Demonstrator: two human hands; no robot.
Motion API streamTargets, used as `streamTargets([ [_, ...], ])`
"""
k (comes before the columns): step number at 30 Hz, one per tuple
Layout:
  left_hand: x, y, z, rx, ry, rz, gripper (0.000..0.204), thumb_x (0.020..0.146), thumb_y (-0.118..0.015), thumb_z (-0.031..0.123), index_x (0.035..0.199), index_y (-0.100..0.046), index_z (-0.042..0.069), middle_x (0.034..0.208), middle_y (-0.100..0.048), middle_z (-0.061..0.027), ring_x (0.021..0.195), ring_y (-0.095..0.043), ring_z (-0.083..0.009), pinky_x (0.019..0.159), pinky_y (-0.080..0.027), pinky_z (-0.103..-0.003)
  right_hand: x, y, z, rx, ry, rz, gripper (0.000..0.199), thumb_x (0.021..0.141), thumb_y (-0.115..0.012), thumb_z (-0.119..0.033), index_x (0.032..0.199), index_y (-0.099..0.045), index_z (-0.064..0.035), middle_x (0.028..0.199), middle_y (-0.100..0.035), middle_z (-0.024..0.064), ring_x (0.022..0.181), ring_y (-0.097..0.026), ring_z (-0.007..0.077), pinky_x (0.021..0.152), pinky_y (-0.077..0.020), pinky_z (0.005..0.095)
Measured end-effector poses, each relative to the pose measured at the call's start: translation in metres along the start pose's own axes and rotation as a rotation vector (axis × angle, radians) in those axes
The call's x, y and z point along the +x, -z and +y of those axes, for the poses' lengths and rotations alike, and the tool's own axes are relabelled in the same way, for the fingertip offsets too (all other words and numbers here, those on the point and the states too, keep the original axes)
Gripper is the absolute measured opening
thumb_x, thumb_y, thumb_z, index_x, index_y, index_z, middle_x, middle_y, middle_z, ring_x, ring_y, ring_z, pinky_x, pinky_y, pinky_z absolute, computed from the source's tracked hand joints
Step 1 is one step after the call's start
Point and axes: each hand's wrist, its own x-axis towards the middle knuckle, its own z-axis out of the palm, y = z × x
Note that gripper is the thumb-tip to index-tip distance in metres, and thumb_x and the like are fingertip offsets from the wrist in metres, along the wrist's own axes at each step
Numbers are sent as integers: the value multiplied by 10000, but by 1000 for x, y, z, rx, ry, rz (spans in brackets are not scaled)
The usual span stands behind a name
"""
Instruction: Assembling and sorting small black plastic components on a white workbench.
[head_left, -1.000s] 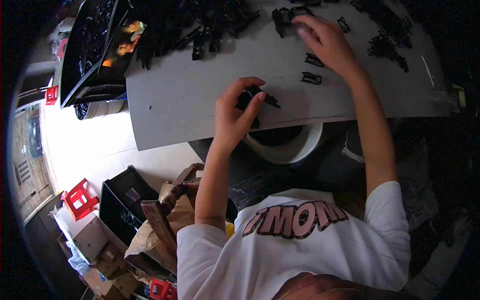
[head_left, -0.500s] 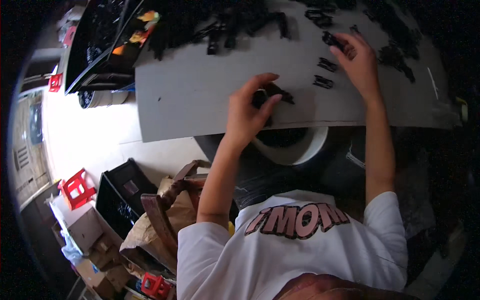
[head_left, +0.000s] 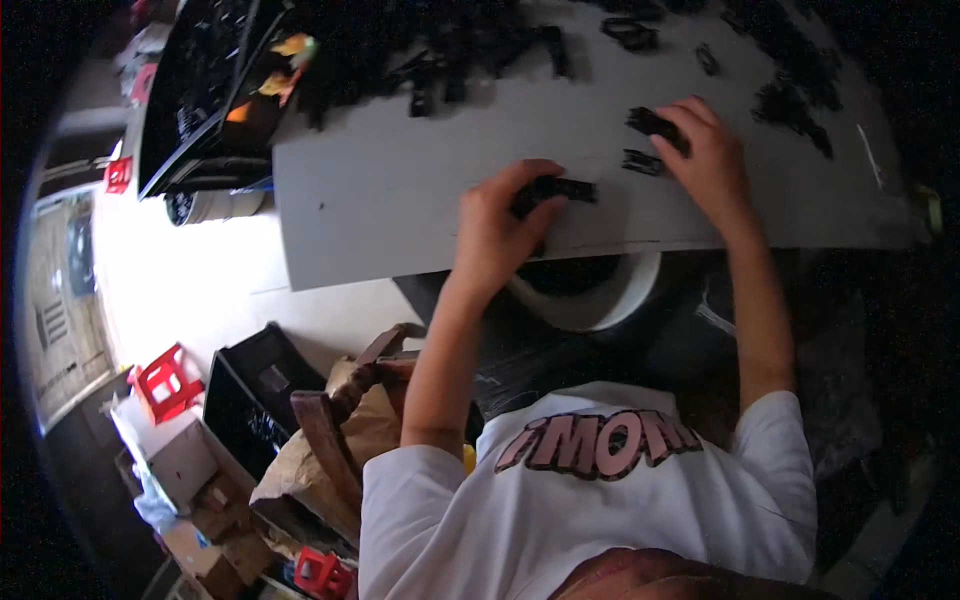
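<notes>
Between the thumb and fingers of my left hand (head_left: 500,215) is a black oblong part (head_left: 575,189), held low over the grey tabletop near its front edge. My right hand (head_left: 708,155) is farther right, its thumb and fingers closed on another black part (head_left: 655,128). Just below that one lies a small black slotted piece (head_left: 641,162) on the table. The exact kind of these dark plastic-looking parts cannot be made out. Beyond my hands, a loose black piece (head_left: 707,60) and a black ring-like piece (head_left: 630,34) rest on the surface.
Heaps of black parts (head_left: 430,70) cover the far side of the grey table (head_left: 380,200), with more at the right (head_left: 795,110). A white bucket (head_left: 625,300) stands under the front edge. To the left are a black crate (head_left: 255,370), a wooden chair (head_left: 325,430) and a red stool (head_left: 168,383).
My right hand has come nearer with a black part, to where the upper of two small pieces lay. The part in my left hand has turned more level.
</notes>
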Motion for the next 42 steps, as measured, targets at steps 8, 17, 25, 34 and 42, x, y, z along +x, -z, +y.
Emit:
streamTargets([
  [8, 3, 1, 10, 60, 33, -109, 275, 775, -670, 57, 1046, -624, 43, 977, -663, -113, 900, -640, -194, 785, -491, -300, 11, 3, -4, -140, 11, -86, 250, 787, -645, -71, 1022, -589, -5, 1003, -573, 117, 903, -589, 288, 752, -476, 352],
  [17, 4, 0, 5, 63, -22, -79, 278, 770, -676, 64, 1042, -626, 41, 990, -667, -116, 910, -647, -212, 785, -500, -315, 16, -1, 4, -19, -40, -112, 271, 756, -640, -52, 1013, -575, 4, 987, -571, 118, 873, -599, 255, 726, -484, 340],
  [25, 2, -1, 10, 21, 54, -85, 275, 773, -661, 46, 1045, -622, 35, 952, -671, -114, 878, -644, -180, 778, -500, -306, -7, -3, -67, 266, 88, -284, 286, 714, -643, -6, 988, -567, 25, 970, -560, 136, 877, -598, 298, 731, -488, 353],
  [34, 1, -2, 8, 83, -4, -96, 276, 791, -673, 78, 1056, -626, 19, 959, -671, -124, 863, -635, -151, 758, -501, -299, -9, 2, -82, 126, 179, -234, 327, 685, -671, 1, 998, -576, 13, 982, -549, 135, 880, -590, 297, 728, -488, 354],
  [42, -3, 4, 2, -200, 36, -105, 269, 809, -660, 68, 1064, -619, -10, 1017, -655, -112, 914, -609, -156, 795, -484, -287, -26, -9, -79, 334, 64, -118, 284, 730, -708, -64, 974, -589, 20, 929, -544, 82, 803, -582, 181, 643, -466, 290],
])
